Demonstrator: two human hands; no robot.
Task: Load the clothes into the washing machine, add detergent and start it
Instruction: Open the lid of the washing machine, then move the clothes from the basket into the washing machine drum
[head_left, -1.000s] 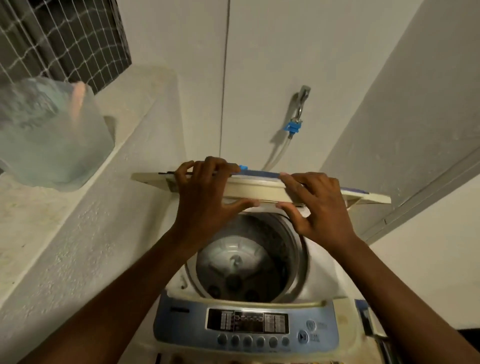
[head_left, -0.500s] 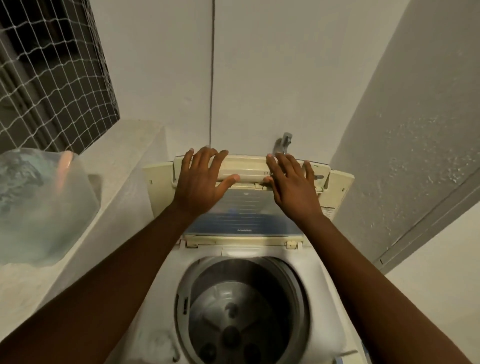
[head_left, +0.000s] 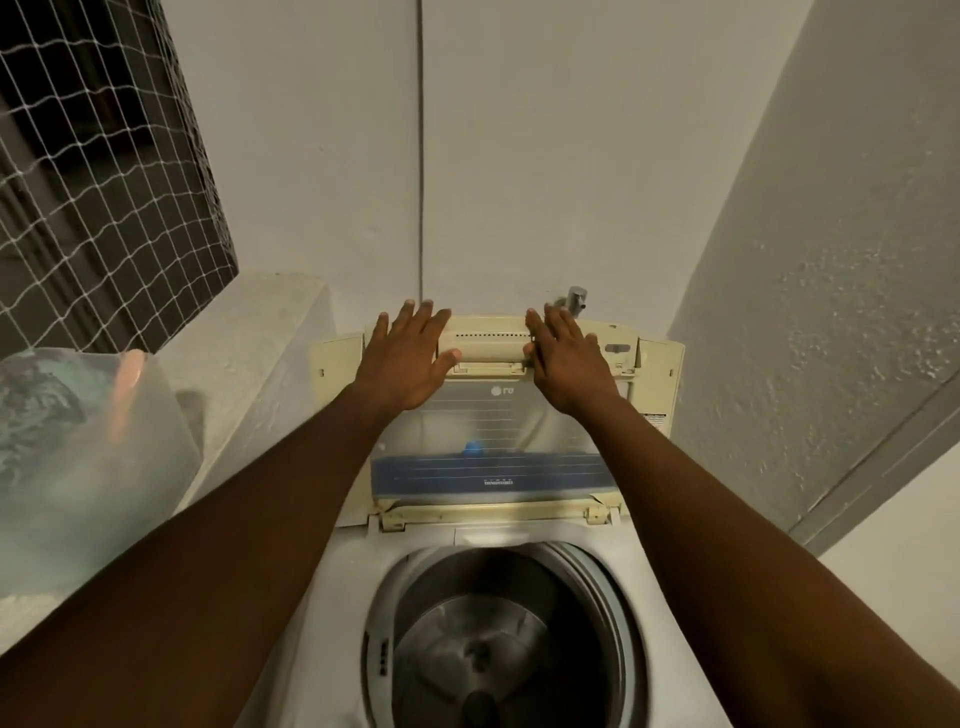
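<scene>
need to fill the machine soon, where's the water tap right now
In the head view the tap is on the back wall, poking up just behind the raised lid, right above the right hand.

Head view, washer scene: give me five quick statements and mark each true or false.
1. The washing machine lid is folded up, open. True.
2. The drum already holds clothes. False: only its bare metal bottom shows.
3. Both the left hand and the right hand lie flat with fingers spread on the lid's top part. True.
4. The translucent container sits inside the drum. False: it stands on the ledge to the left of the machine.
5. The right hand is gripping the tap. False: the tap sticks out behind the lid, just past the fingertips.
</scene>
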